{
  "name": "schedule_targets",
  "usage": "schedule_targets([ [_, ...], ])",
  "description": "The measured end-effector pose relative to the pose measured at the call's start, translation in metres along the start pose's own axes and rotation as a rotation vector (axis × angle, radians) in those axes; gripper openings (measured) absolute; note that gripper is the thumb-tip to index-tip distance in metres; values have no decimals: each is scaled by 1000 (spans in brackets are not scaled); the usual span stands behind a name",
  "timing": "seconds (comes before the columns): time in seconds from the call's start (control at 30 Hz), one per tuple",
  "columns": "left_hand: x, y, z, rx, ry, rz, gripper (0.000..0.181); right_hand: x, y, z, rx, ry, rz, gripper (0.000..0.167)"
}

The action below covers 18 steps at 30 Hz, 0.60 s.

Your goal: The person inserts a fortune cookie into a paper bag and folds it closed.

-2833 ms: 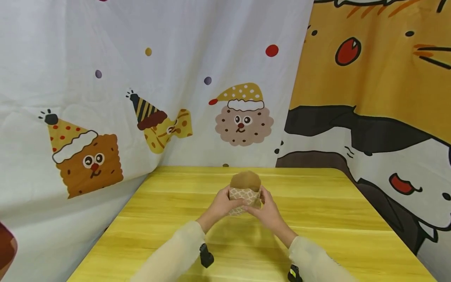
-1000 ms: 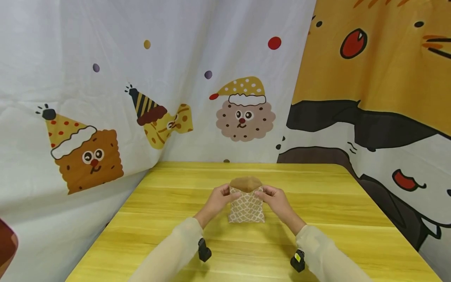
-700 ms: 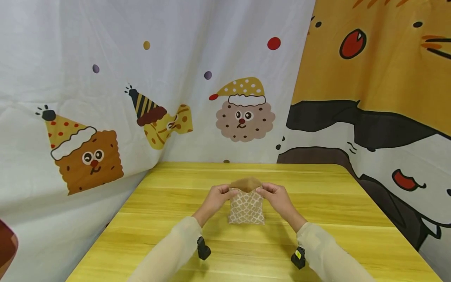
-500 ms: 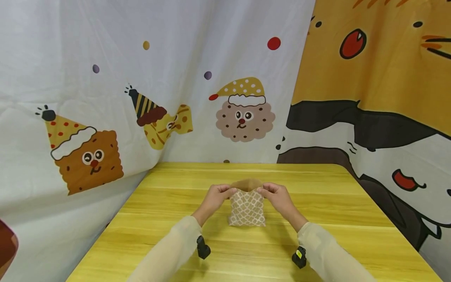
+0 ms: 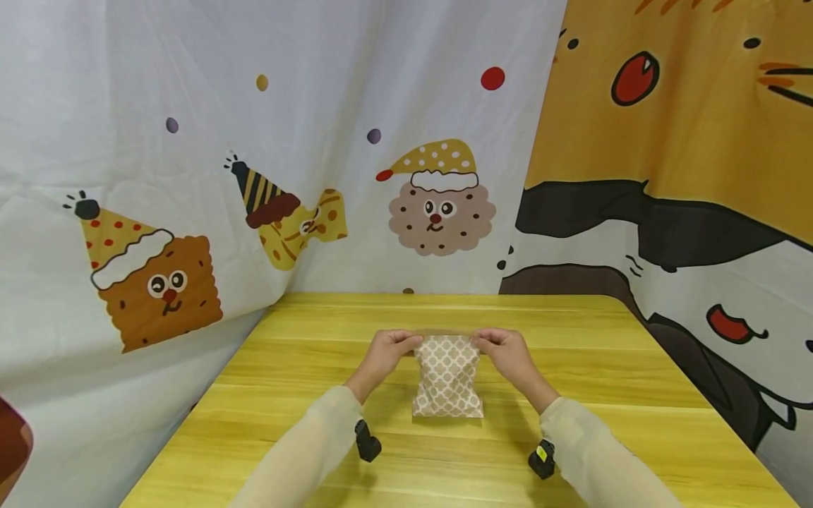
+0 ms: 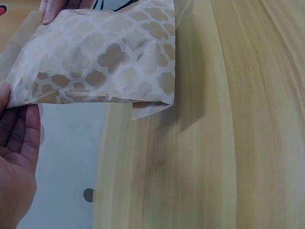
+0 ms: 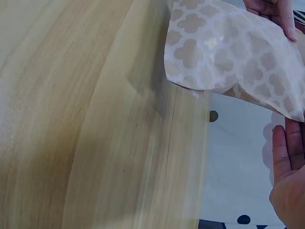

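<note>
A small brown paper bag (image 5: 447, 377) with a white lattice print hangs upright over the table. My left hand (image 5: 384, 356) pinches its upper left corner between thumb and fingers, and my right hand (image 5: 511, 360) pinches the upper right corner. The plain brown flap above the printed front shows as only a thin strip in the head view. In the left wrist view the flap (image 6: 19, 45) sticks out past the bag's mouth, and a folded piece (image 6: 150, 109) juts from the lower end. The right wrist view has the printed front (image 7: 228, 52) bulging slightly. What is inside is hidden.
The yellow wooden table (image 5: 305, 451) lies under both arms. A white cloth (image 5: 356, 85) with cartoon prints hangs behind its far edge and along the left. At the right hangs an orange, black and white printed cloth (image 5: 591, 148). Black wrist cameras (image 5: 367, 441) sit on both sleeves.
Both hands have moved from gripping the bag's sides and lower part up to its top corners. The bag's mouth has been pulled wider and flatter, and the flap has tilted back almost out of sight.
</note>
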State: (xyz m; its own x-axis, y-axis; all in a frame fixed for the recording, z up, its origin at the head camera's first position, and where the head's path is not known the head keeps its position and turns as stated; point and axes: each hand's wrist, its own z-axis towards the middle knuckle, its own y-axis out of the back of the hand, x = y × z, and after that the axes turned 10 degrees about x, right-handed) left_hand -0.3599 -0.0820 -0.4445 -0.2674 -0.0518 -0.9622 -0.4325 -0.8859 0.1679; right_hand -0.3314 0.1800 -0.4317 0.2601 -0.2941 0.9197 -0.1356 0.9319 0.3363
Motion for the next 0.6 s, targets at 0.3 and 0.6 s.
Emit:
schedule_targets([
  [0.3, 0, 2, -1, 68, -24, 90, 19, -17, 1, 4, 68, 33, 38, 19],
  [0.6, -1, 1, -4, 53, 9, 183, 21, -18, -4, 0, 44, 24, 51, 17],
])
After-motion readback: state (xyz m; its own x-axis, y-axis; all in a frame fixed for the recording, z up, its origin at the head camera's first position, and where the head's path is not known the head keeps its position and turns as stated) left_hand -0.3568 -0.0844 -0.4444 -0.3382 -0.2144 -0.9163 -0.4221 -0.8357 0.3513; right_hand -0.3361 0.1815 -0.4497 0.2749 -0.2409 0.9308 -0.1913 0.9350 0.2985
